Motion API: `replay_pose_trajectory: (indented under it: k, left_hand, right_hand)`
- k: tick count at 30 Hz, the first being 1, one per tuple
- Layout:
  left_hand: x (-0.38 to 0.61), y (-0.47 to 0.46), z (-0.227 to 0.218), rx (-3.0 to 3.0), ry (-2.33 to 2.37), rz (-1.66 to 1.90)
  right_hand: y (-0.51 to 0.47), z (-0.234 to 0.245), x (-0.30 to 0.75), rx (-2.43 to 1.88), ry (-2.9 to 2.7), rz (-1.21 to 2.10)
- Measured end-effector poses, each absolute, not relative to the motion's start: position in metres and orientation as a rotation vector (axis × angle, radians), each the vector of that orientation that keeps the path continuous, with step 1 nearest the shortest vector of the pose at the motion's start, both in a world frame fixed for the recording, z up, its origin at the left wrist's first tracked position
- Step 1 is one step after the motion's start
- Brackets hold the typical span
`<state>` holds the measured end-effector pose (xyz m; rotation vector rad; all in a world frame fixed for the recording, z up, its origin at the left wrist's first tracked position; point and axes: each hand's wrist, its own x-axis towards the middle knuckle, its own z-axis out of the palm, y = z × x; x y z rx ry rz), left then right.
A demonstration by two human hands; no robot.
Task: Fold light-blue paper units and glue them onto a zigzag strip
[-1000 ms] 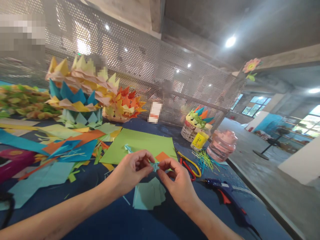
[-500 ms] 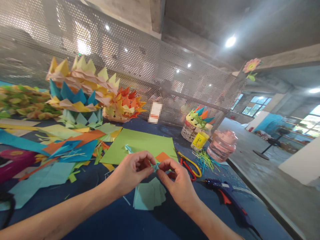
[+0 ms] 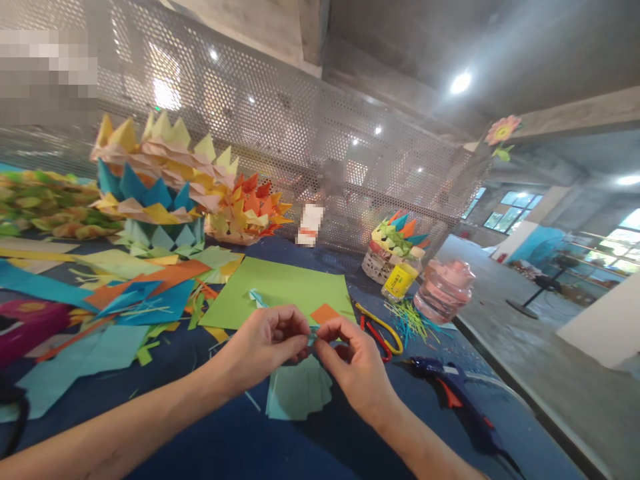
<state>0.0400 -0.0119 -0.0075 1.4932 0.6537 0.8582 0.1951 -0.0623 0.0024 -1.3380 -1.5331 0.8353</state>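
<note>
Between the fingertips of my left hand and my right hand is a small folded piece of light blue paper, mostly hidden by the fingers. Both hands pinch it, one from each side. Just below them a stack of pale blue-green paper squares lies on the dark blue table. Beyond the hands is a bright green sheet, bearing a small folded light blue paper piece and an orange paper square.
Scissors with yellow and red handles and a blue glue gun lie at right. Behind stand a yellow-labelled bottle and a pink jar. Paper scraps and layered paper crowns cover the left. A perforated metal screen rises behind.
The pinched paper shows less between my fingertips than before. My hands have barely shifted, and the things on the table lie as they did.
</note>
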Motion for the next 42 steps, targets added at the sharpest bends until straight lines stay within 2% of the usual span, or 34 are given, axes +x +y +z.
replay_pose_trajectory:
  k: [11,29,42]
  left_hand:
    - [0.0394,-0.0124,-0.0039,1.431,0.709,0.862]
    - [0.0400,-0.0118,-0.0090,1.475,0.650,0.905]
    - [0.0371,-0.0118,-0.0085,1.352,0.618,0.849]
  right_hand:
    - [-0.0624,-0.0021,0.1977,-1.314,-1.670,0.739]
    - [-0.0618,0.0048,0.1969,-1.248,-1.490,0.988]
    - [-0.0640,0.0058,0.1945,-1.259,-1.381,1.035]
